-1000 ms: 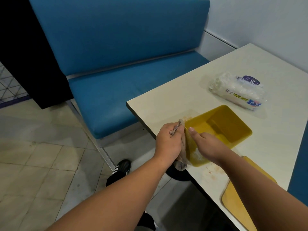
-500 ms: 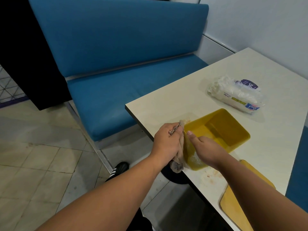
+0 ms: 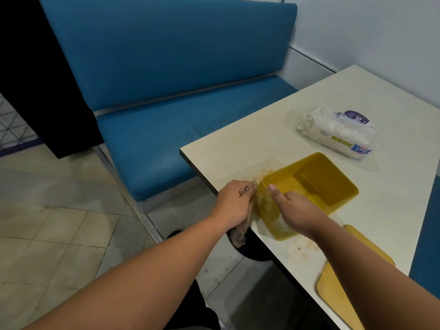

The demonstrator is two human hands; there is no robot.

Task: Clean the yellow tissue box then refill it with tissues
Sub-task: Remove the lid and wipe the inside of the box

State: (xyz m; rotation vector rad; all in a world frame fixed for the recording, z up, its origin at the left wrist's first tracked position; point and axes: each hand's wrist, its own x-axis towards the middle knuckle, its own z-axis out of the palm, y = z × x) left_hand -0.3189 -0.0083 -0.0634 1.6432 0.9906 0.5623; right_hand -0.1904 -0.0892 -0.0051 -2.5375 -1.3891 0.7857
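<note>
The yellow tissue box (image 3: 319,182) stands open and empty near the table's left corner. My right hand (image 3: 294,209) grips its near rim, thumb inside. My left hand (image 3: 234,203) presses a crumpled brownish cloth (image 3: 240,231) against the box's outer left wall, which carries whitish smears. The cloth's tail hangs over the table edge. A plastic pack of paper towels (image 3: 338,134) lies farther back on the table. The yellow lid (image 3: 333,294) lies flat at the near right, partly under my right forearm.
The cream table (image 3: 250,144) has orange stains beside the box and near my right wrist. A blue bench seat (image 3: 166,129) faces the table. Tiled floor lies to the left, and a white wall stands behind the table.
My left hand and the cloth have slid along the box's left wall. The view has tilted slightly. My right hand keeps its hold on the rim.
</note>
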